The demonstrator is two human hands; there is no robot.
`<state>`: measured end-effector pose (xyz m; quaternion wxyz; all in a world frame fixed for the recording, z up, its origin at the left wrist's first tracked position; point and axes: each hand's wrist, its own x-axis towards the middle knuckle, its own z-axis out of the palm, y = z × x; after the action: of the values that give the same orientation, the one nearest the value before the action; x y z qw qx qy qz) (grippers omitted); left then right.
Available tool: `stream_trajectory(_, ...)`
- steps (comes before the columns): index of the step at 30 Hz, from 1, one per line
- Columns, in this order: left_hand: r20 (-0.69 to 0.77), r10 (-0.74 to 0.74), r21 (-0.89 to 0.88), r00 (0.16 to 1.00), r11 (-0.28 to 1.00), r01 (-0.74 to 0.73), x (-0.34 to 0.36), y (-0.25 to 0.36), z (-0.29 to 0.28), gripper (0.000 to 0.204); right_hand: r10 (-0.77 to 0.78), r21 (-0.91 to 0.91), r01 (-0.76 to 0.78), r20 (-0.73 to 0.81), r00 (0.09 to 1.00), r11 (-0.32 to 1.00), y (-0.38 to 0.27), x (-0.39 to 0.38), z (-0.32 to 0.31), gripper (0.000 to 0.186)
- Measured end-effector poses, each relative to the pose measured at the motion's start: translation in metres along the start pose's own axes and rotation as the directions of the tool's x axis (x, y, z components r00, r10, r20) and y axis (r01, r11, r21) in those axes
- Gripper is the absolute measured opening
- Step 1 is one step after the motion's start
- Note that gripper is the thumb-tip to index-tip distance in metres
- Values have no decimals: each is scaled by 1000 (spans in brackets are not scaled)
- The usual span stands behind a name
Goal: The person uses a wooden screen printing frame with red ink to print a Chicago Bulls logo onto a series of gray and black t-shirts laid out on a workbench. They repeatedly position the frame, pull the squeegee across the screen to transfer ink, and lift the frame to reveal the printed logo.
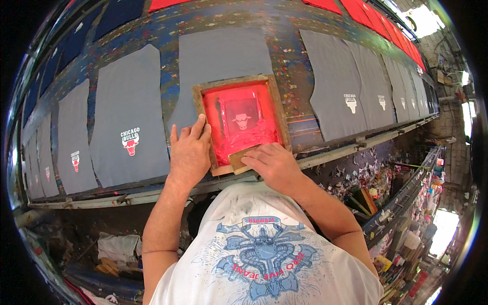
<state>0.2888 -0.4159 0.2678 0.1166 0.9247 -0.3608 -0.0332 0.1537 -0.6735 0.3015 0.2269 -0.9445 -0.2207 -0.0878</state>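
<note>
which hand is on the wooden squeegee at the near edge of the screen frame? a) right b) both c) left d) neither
a: the right hand grips the squeegee inside the red screen frame, while the left hand presses flat on the frame's left edge.

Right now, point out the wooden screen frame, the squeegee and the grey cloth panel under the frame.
wooden screen frame (235, 80), head view, top wooden rail.
squeegee (238, 159), head view, wooden handle beside the right hand.
grey cloth panel (223, 53), head view, bare cloth above the frame.
</note>
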Motion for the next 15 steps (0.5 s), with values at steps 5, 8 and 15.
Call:
stream_trajectory(5,-13,-4,-4,1000,1000,3,-1,0,1,50,145,-38,-148,-70,987,988,18,-7,-8,33)
stream_trajectory(8,-4,0,7,1000,1000,0,0,0,0,50,127,-39,-130,-67,990,991,19,-6,-1,32)
stream_trajectory(15,-2,-7,-2,1000,1000,7,0,1,0,51,158,32,-156,-73,985,987,21,-13,-12,31)
